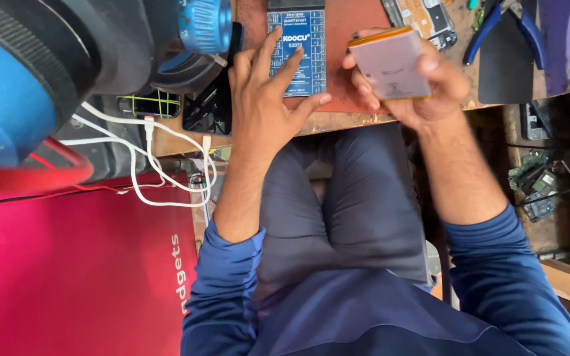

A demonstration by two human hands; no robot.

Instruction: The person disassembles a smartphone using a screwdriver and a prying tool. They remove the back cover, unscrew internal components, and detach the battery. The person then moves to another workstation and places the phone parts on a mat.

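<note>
My left hand [265, 92] lies flat with fingers spread on a blue rectangular tester board [313, 46], which rests on a reddish-brown work mat [348, 23] near the bench's front edge. It holds nothing. My right hand [430, 99] is raised just right of the board. It grips a flat, silvery-pink phone battery [389, 64] with an orange edge between thumb and fingers. The battery is tilted and its broad face is turned towards me. Both arms wear blue sleeves, and my lap in grey trousers is below the bench.
An opened phone [423, 16] and blue-handled pliers [496, 26] lie at the back right. White cables [146, 151] hang off the bench at left, near a dark phone [150, 104], a red box [67, 264] and a large blue round object [8, 92]. Circuit boards [536, 184] lie at right.
</note>
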